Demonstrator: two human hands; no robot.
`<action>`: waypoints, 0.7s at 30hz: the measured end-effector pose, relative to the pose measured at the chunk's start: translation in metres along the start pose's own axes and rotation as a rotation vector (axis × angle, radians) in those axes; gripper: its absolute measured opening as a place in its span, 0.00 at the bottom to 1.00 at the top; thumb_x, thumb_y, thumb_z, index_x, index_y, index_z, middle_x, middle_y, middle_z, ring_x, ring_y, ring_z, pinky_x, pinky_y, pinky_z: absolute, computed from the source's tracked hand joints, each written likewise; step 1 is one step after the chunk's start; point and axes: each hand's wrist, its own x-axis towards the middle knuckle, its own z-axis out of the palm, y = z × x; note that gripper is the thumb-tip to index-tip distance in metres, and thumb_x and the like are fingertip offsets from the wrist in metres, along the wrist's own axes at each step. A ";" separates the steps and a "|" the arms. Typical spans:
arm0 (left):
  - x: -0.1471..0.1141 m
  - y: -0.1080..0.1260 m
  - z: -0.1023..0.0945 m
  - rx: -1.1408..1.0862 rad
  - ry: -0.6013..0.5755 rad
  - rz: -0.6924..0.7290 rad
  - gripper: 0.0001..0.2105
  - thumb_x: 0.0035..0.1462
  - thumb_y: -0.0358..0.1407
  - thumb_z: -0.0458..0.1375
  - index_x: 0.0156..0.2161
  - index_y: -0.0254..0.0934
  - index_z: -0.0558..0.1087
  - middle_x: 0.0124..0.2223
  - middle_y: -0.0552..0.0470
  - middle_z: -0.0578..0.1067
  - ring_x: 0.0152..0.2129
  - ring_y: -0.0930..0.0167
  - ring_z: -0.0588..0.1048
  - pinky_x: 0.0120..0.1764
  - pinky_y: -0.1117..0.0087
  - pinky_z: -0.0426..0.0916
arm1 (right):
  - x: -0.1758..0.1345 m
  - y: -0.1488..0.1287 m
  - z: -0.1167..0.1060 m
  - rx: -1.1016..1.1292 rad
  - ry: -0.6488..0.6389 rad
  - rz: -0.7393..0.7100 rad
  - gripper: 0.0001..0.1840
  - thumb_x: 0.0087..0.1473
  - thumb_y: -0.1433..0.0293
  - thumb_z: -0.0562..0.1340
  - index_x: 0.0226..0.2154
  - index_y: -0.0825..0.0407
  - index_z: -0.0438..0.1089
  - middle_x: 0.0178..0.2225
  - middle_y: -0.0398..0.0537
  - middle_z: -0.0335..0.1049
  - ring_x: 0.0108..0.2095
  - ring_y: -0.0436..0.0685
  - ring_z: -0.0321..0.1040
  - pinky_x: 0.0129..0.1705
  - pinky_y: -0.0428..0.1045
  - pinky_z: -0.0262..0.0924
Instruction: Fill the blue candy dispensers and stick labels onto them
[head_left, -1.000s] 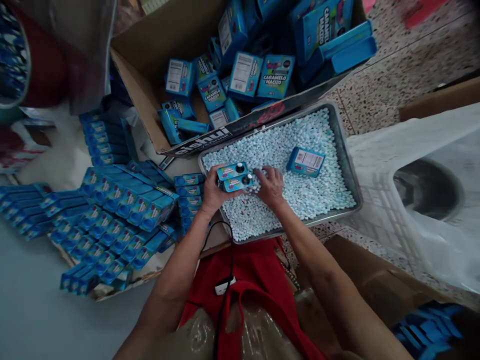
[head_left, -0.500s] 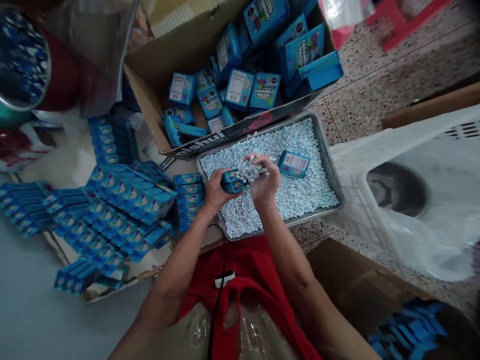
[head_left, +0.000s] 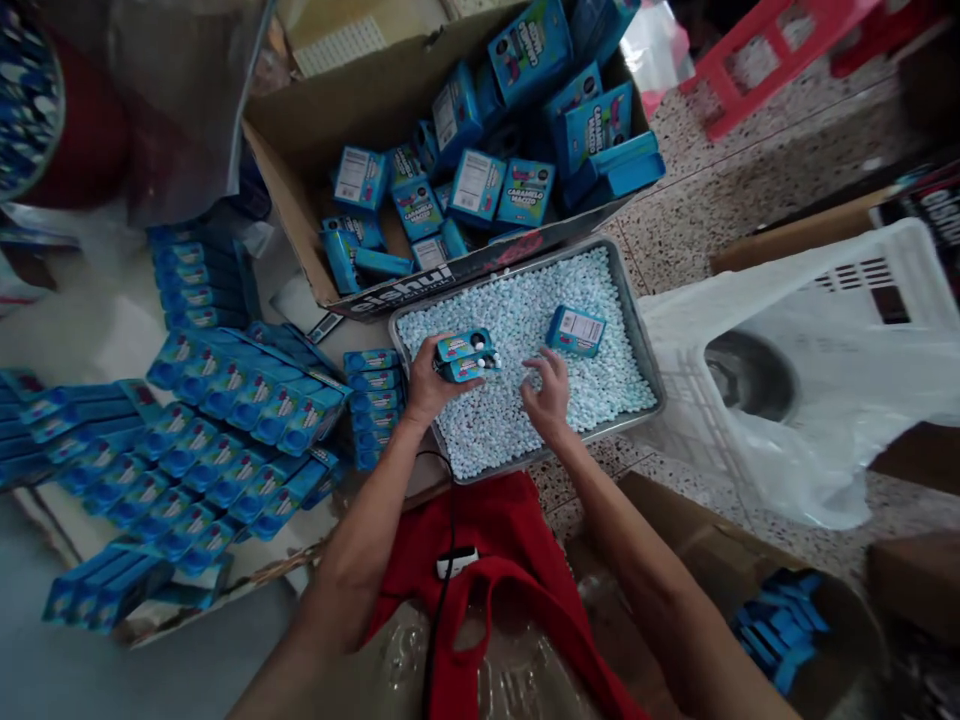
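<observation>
My left hand (head_left: 431, 385) grips two small blue candy boxes (head_left: 461, 347), one behind the other, over the left part of a metal tray (head_left: 651, 385). Their ends face right, with dark round openings and a few white candies showing at them. To the right, my right hand (head_left: 547, 390) hovers low over the pale candies (head_left: 495, 430) that fill the tray, its fingers apart and nothing seen in them. Another blue candy box (head_left: 576, 331) lies on the candies just beyond my right fingers.
Behind the tray stands a cardboard carton (head_left: 285, 190) of blue boxes. Stacked blue boxes (head_left: 240, 385) cover the table at left, and a short stack (head_left: 373, 405) stands beside the tray. At right are a white plastic-draped crate (head_left: 682, 350) and a bin with blue pieces (head_left: 780, 625).
The heap of candies in my right hand is gone, and that hand has moved right and down, opening. My left hand still holds the boxes, whose openings now show.
</observation>
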 end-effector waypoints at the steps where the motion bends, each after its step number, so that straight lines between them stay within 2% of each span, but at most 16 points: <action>1: -0.003 0.000 -0.001 -0.022 0.016 -0.025 0.40 0.36 0.50 0.79 0.54 0.41 0.71 0.49 0.49 0.78 0.46 0.60 0.79 0.50 0.58 0.75 | 0.011 0.005 0.005 -0.087 -0.021 -0.063 0.15 0.59 0.65 0.58 0.46 0.50 0.73 0.60 0.60 0.66 0.64 0.69 0.60 0.66 0.69 0.54; 5: -0.017 -0.009 0.003 -0.054 0.060 -0.114 0.42 0.35 0.50 0.79 0.56 0.42 0.70 0.49 0.48 0.79 0.45 0.60 0.80 0.49 0.57 0.76 | 0.079 0.002 0.039 -0.275 -0.241 -0.331 0.24 0.65 0.58 0.58 0.60 0.49 0.67 0.64 0.60 0.61 0.67 0.69 0.53 0.67 0.70 0.52; 7: -0.025 -0.016 0.009 -0.051 0.089 -0.135 0.42 0.35 0.50 0.79 0.56 0.43 0.70 0.50 0.48 0.79 0.46 0.59 0.80 0.50 0.55 0.76 | 0.101 -0.004 0.057 -0.369 -0.314 -0.401 0.30 0.65 0.52 0.60 0.63 0.48 0.65 0.66 0.60 0.59 0.68 0.72 0.49 0.67 0.70 0.50; 10: -0.039 -0.024 0.018 -0.056 0.157 -0.176 0.42 0.36 0.50 0.78 0.57 0.44 0.69 0.53 0.47 0.78 0.48 0.59 0.80 0.51 0.54 0.77 | 0.104 -0.006 0.070 -0.459 -0.318 -0.393 0.34 0.63 0.48 0.60 0.63 0.50 0.66 0.66 0.62 0.59 0.67 0.76 0.50 0.64 0.71 0.51; 14: -0.055 -0.018 0.022 0.025 0.246 -0.207 0.40 0.39 0.46 0.78 0.57 0.44 0.69 0.53 0.46 0.78 0.47 0.58 0.80 0.50 0.52 0.77 | 0.090 0.005 0.060 -0.410 -0.450 -0.371 0.23 0.63 0.53 0.61 0.51 0.52 0.74 0.55 0.62 0.69 0.58 0.73 0.62 0.59 0.65 0.58; 16: -0.061 -0.010 0.022 0.119 0.261 -0.183 0.38 0.39 0.44 0.78 0.56 0.44 0.69 0.54 0.45 0.77 0.49 0.57 0.79 0.52 0.50 0.76 | 0.090 0.011 0.053 -0.241 -0.502 -0.222 0.18 0.58 0.56 0.65 0.44 0.51 0.75 0.49 0.60 0.73 0.54 0.70 0.66 0.56 0.62 0.62; 19: -0.066 0.001 0.024 0.202 0.260 -0.199 0.37 0.40 0.43 0.78 0.56 0.44 0.69 0.51 0.46 0.78 0.47 0.57 0.79 0.51 0.50 0.76 | 0.093 0.008 0.042 0.168 -0.538 0.192 0.16 0.51 0.55 0.66 0.37 0.49 0.73 0.39 0.53 0.75 0.45 0.66 0.71 0.44 0.56 0.68; 21: -0.067 0.006 0.027 0.234 0.261 -0.239 0.37 0.41 0.44 0.77 0.56 0.44 0.68 0.49 0.47 0.79 0.44 0.58 0.80 0.48 0.52 0.77 | 0.091 -0.004 0.032 0.492 -0.619 0.445 0.18 0.50 0.52 0.65 0.34 0.48 0.72 0.33 0.48 0.75 0.37 0.62 0.72 0.34 0.51 0.67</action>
